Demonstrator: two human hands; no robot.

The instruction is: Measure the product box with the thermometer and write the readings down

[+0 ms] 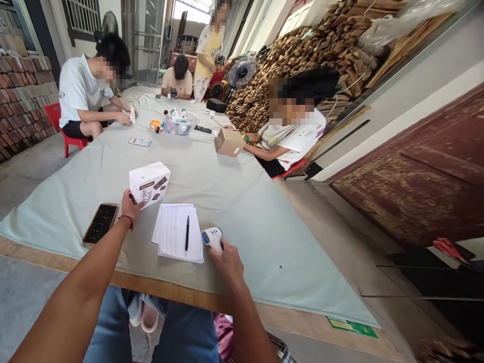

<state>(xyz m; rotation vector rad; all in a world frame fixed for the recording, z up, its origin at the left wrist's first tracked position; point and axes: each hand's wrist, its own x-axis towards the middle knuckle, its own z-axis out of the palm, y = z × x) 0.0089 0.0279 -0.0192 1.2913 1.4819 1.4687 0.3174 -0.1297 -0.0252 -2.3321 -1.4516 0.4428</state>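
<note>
My left hand (131, 206) is closed on the near left side of a white printed box (155, 182), which stands upright on the cloth-covered table. In my right hand (229, 259) is a white and blue infrared thermometer (214, 238), gripped by its handle, its head tilted up to the left. Between my hands lies a stack of printed paper sheets (174, 234), with a black pen (187, 233) on top. A dark-screened phone (100, 224) rests on the cloth left of my left wrist.
Farther along the table (245, 201) are a clear bowl of bottles (181, 123), an orange tape roll (156, 125), a light phone (139, 142) and a black phone (203, 129). A person at the right handles a cardboard box (229, 142). Others sit at the left and far end; one stands.
</note>
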